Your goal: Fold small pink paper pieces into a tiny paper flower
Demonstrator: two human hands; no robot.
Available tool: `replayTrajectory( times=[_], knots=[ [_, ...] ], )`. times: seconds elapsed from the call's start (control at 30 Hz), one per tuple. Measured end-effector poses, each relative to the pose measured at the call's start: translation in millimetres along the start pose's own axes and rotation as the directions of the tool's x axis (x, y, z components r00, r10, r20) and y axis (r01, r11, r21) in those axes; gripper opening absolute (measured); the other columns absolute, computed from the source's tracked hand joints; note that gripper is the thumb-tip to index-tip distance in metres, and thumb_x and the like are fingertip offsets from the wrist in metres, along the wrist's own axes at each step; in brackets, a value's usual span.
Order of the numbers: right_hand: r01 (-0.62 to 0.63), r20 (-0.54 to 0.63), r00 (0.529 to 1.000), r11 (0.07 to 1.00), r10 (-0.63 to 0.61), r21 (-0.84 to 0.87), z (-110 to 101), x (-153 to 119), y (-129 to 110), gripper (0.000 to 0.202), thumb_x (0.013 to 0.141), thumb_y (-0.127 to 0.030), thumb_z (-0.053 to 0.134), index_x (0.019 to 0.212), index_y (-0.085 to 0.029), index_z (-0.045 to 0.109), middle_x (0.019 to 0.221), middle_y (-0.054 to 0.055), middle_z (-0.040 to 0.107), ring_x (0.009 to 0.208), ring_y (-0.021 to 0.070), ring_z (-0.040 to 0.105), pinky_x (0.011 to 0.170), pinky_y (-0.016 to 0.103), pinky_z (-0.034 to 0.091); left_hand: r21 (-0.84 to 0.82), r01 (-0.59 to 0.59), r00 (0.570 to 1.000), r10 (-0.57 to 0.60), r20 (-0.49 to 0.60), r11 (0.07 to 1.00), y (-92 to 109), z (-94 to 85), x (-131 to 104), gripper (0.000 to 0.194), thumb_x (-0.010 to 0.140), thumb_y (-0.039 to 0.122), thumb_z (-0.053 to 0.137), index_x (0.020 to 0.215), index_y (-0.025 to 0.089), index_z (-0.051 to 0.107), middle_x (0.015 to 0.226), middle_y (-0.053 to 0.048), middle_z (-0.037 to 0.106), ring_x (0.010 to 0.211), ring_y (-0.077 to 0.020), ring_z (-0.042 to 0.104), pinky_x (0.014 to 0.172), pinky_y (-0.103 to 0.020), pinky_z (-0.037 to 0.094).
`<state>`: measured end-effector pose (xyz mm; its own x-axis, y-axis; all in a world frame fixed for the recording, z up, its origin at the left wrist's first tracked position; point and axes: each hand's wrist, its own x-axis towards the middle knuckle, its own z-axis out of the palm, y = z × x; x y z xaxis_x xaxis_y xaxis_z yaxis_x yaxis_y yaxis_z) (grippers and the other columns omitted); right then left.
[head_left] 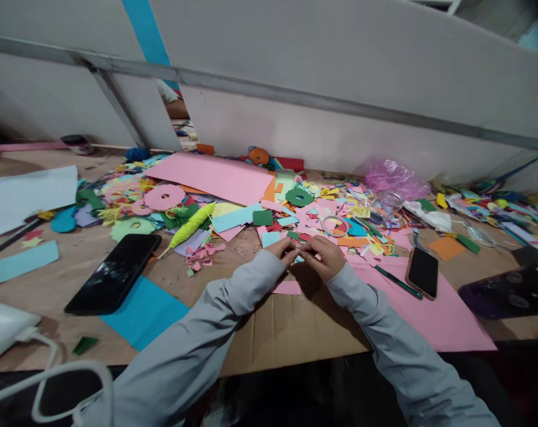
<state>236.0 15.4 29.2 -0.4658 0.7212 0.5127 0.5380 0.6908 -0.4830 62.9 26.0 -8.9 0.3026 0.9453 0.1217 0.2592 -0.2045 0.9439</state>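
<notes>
Left hand (283,251): extended inward past the desk's (171,273) front edge, fingers bent, tips pinched together.
Small blue piece (299,259): seen between the hands, toward the cardboard's (295,332) far edge; whether clamped cannot be told.
Right hand (326,257): angled inward, fingers curled, tips together.

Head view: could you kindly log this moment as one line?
left hand and right hand: close together; grip contents: too small to tell; below: flat brown cardboard sheet; ahead: multicoloured paper scraps
</notes>
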Motion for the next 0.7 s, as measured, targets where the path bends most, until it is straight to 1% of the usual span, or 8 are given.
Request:
replayTrajectory(
  times=[0.07, 0.13, 0.27, 0.33, 0.4, 0.47, 0.57, 0.7],
  knots=[
    [-0.014, 0.018, 1.000, 0.998, 0.013, 0.055, 0, -1, 1, 0.022, 0.089, -0.036, 0.051, 0.080, -0.019, 0.061, 0.071, 0.004, 0.058, 0.069, 0.0166, 0.053, 0.064, 0.029, 0.042, 0.007, -0.039, 0.999, 0.039, 0.038, 0.999, -1, 0.2, 1, 0.025, 0.080, 0.043, 0.052, 0.076, 0.019, 0.057, 0.061, 0.002, 0.055, 0.056, -0.0128, 0.049, 0.055, -0.024, 0.038],
    [-0.035, 0.033, 0.999, 0.995, 0.032, 0.091, 1, -1, 2, 0.022, 0.089, -0.037, 0.051, 0.080, -0.019, 0.062, 0.072, 0.004, 0.058, 0.069, 0.0165, 0.053, 0.064, 0.029, 0.042, 0.061, -0.107, 0.994, 0.105, 0.035, 0.992, -2, 0.0, 1, 0.026, 0.083, 0.041, 0.047, 0.073, 0.019, 0.057, 0.063, 0.000, 0.055, 0.060, -0.0140, 0.050, 0.058, -0.025, 0.038],
    [-0.042, 0.008, 0.999, 0.993, 0.041, 0.110, 4, -2, 3, 0.022, 0.088, -0.036, 0.053, 0.079, -0.018, 0.062, 0.070, 0.004, 0.058, 0.068, 0.0169, 0.052, 0.062, 0.029, 0.041, 0.357, -0.230, 0.970, 0.244, 0.008, 0.905, -1, -0.8, 3, 0.020, 0.081, 0.032, 0.050, 0.066, 0.019, 0.056, 0.069, -0.003, 0.056, 0.068, -0.0163, 0.050, 0.062, -0.027, 0.035],
    [-0.029, -0.007, 1.000, 0.995, 0.029, 0.094, 4, -2, 4, 0.022, 0.088, -0.035, 0.053, 0.078, -0.018, 0.062, 0.069, 0.004, 0.057, 0.068, 0.0171, 0.052, 0.062, 0.029, 0.041, 0.421, -0.237, 0.966, 0.259, 0.005, 0.875, 1, -0.4, 5, 0.020, 0.081, 0.032, 0.051, 0.067, 0.020, 0.057, 0.069, -0.003, 0.056, 0.068, -0.0167, 0.051, 0.063, -0.027, 0.035],
    [-0.009, -0.015, 1.000, 0.997, 0.010, 0.071, 5, -2, 4, 0.020, 0.088, -0.034, 0.052, 0.077, -0.019, 0.061, 0.068, 0.004, 0.057, 0.068, 0.0169, 0.052, 0.062, 0.029, 0.041, 0.391, -0.195, 0.978, 0.208, 0.009, 0.899, 2, 0.5, 7, 0.019, 0.082, 0.034, 0.050, 0.070, 0.020, 0.058, 0.067, -0.002, 0.056, 0.066, -0.0162, 0.051, 0.061, -0.026, 0.035],
    [0.014, -0.020, 1.000, 0.999, -0.013, 0.048, 7, -3, 5, 0.019, 0.088, -0.033, 0.052, 0.077, -0.019, 0.060, 0.069, 0.004, 0.057, 0.067, 0.0164, 0.052, 0.062, 0.029, 0.041, 0.324, -0.126, 0.992, 0.115, 0.053, 0.938, 4, 0.6, 8, 0.018, 0.082, 0.034, 0.050, 0.072, 0.020, 0.057, 0.063, 0.000, 0.055, 0.062, -0.0151, 0.051, 0.058, -0.025, 0.036],
    [0.021, -0.012, 1.000, 0.999, -0.021, 0.042, 10, -4, 7, 0.017, 0.087, -0.032, 0.054, 0.078, -0.019, 0.061, 0.068, 0.003, 0.058, 0.066, 0.0154, 0.052, 0.062, 0.028, 0.041, 0.269, -0.030, 0.997, 0.008, 0.083, 0.963, 12, -3.9, 5, 0.020, 0.083, 0.033, 0.048, 0.071, 0.019, 0.055, 0.063, 0.002, 0.055, 0.060, -0.0132, 0.050, 0.056, -0.023, 0.037],
    [-0.036, 0.031, 0.999, 0.999, 0.036, 0.000, 15, -6, 11, 0.017, 0.083, -0.033, 0.060, 0.074, -0.019, 0.060, 0.068, 0.003, 0.060, 0.065, 0.0152, 0.053, 0.061, 0.027, 0.040, 0.249, 0.049, 0.992, -0.018, -0.123, 0.967, 28, -20.6, -5, 0.026, 0.084, 0.040, 0.043, 0.069, 0.020, 0.050, 0.057, 0.003, 0.049, 0.055, -0.0115, 0.044, 0.054, -0.023, 0.035]
  ],
)
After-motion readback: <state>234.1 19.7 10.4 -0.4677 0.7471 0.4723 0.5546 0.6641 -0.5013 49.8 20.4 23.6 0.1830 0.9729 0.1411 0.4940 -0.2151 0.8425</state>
